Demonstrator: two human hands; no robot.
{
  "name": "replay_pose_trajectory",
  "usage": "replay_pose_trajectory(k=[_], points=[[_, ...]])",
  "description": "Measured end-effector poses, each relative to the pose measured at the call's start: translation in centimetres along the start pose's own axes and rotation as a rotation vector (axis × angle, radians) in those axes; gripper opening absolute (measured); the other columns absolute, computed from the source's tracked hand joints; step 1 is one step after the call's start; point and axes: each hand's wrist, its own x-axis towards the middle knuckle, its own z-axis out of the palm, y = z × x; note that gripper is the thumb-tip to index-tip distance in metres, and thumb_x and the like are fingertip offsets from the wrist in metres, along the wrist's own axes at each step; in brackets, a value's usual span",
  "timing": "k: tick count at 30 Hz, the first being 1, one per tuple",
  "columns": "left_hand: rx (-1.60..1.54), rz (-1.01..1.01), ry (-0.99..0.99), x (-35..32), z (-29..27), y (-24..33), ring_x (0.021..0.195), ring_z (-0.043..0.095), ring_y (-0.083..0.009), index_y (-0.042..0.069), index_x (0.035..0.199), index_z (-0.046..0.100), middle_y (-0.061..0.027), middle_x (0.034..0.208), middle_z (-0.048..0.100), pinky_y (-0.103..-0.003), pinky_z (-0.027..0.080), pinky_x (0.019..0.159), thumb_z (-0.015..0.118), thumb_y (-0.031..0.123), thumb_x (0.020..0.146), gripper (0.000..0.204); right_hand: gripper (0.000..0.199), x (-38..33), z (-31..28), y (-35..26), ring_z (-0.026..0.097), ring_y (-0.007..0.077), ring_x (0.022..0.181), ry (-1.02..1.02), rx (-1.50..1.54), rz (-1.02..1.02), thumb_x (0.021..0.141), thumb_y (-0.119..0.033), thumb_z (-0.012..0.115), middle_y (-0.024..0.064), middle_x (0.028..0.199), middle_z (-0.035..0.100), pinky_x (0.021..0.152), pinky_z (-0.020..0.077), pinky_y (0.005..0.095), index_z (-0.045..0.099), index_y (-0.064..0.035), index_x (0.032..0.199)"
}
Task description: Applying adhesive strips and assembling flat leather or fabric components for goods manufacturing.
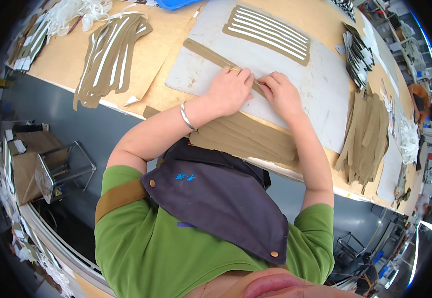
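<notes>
An olive-brown fabric strip [207,53] lies slantwise on a pale grey sheet [320,107]. My left hand [230,91], with a ring and a silver bangle, presses curled fingers together on the strip near its right part. Just to the right, my right hand [281,94] pinches the strip's end between thumb and fingers. The fingertips of both hands nearly meet, and the hands partly hide the strip there. Closer to my body, a pile of similar brown strips [241,136] runs along the table's front edge, partly under my left forearm.
Beyond my hands lies a row of brown strips with white bands [268,34]. A bundle of banded strips [112,54] sits at left, near tangled white tape [77,17]. At right are loose brown strips [365,139] and dark bundled pieces [357,54]. A blue tray [176,4] stands far back.
</notes>
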Motion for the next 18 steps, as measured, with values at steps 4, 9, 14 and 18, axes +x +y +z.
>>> replay_pose_trajectory(k=[4,9,14,18], points=[[0.065,0.040,0.049,0.0,0.5,0.5,0.116,0.056,-0.0338,0.007,0.132,0.053,-0.0118,0.121,0.057,-0.044,0.042,0.096,0.064,0.031,0.089,0.050,0.010,-1.3,-1.2,0.7,0.062,0.0223,0.092,-0.024,0.005,0.000,0.084,-0.014,0.068,0.0020,0.091,0.063,0.075,0.0540,0.0357,0.069,-0.0128,0.094],[0.095,0.072,0.080,0.1,1.1,0.9,0.115,0.056,-0.0426,0.014,0.137,0.052,-0.0116,0.121,0.057,-0.048,0.042,0.095,0.061,0.028,0.092,0.048,0.012,-2.4,-1.4,1.3,0.062,0.0228,0.092,-0.007,-0.003,0.017,0.084,-0.012,0.068,0.0019,0.093,0.064,0.075,0.0541,0.0360,0.069,-0.0128,0.095],[0.125,0.084,0.041,0.2,0.9,1.0,0.114,0.056,-0.0473,0.019,0.139,0.052,-0.0124,0.121,0.057,-0.047,0.043,0.092,0.058,0.026,0.093,0.047,0.015,-3.0,-1.3,1.2,0.062,0.0227,0.091,0.029,-0.036,0.005,0.083,-0.010,0.068,0.0017,0.094,0.064,0.073,0.0548,0.0360,0.071,-0.0136,0.097],[0.143,0.104,0.066,0.1,1.0,1.0,0.113,0.057,-0.0482,0.021,0.140,0.052,-0.0125,0.122,0.057,-0.047,0.042,0.091,0.054,0.025,0.095,0.045,0.020,-3.3,-1.5,1.0,0.062,0.0219,0.090,0.045,-0.083,0.000,0.083,-0.009,0.067,0.0012,0.094,0.064,0.071,0.0554,0.0355,0.072,-0.0151,0.101]])
